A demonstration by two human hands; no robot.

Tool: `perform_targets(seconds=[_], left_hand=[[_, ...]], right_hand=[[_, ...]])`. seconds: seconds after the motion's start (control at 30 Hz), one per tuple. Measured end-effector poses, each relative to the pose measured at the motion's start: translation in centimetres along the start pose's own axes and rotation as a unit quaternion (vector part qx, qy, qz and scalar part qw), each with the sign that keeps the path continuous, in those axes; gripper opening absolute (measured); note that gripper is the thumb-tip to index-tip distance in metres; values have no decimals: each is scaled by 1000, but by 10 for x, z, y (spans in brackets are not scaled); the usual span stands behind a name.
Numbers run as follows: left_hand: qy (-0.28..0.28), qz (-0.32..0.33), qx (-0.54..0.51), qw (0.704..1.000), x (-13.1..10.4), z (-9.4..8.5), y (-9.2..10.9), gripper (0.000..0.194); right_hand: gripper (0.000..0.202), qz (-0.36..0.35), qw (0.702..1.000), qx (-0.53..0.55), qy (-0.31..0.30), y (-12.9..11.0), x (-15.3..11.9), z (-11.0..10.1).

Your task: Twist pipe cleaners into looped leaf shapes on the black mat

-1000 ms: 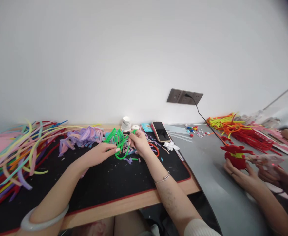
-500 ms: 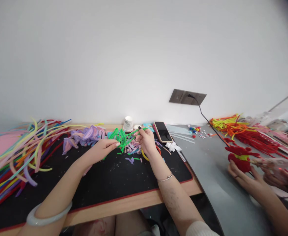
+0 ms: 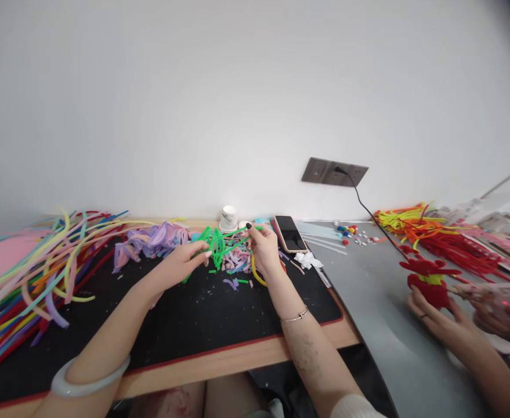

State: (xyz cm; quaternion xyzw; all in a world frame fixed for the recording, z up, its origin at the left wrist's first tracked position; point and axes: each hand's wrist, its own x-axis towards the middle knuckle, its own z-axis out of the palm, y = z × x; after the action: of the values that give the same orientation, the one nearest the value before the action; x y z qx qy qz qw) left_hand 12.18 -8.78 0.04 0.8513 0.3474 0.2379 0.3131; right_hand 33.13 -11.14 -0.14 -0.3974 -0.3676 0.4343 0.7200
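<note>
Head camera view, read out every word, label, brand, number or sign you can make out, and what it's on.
No text is legible.
White round paper cup: greenish print, too small and blurred.
Dark grey rectangular wall-socket panel: any markings too small to tell.

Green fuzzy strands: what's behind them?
A white paper cup stands behind the green fuzzy strands, near the wall. Pastel scraps show around them; whatever the strands and right hand cover can't be seen.

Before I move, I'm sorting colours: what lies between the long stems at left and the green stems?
A purple-and-pink bundle, in the head view.
</note>
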Motion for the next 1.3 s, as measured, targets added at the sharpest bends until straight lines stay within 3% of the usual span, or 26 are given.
perform_targets(seconds=[0.6, 0.77, 0.93, 1.03, 1.3], left_hand=[[91, -18, 120, 988, 0, -6, -3, 34], [107, -19, 152, 982, -2, -9, 2, 36], [117, -23, 145, 982, -3, -11, 5, 41], [118, -33, 135, 983, -3, -10, 4, 46], [95, -19, 135, 986, -4, -10, 5, 50]], right_hand=[[26, 17, 1000, 6, -7, -1, -4, 6], [23, 42, 997, -61, -21, -7, -1, 0], [18, -21, 982, -176, -58, -9, 4, -7], [16, -38, 976, -201, -71, -11, 5, -9], [17, 1, 966, -224, -129, -17, 3, -10]])
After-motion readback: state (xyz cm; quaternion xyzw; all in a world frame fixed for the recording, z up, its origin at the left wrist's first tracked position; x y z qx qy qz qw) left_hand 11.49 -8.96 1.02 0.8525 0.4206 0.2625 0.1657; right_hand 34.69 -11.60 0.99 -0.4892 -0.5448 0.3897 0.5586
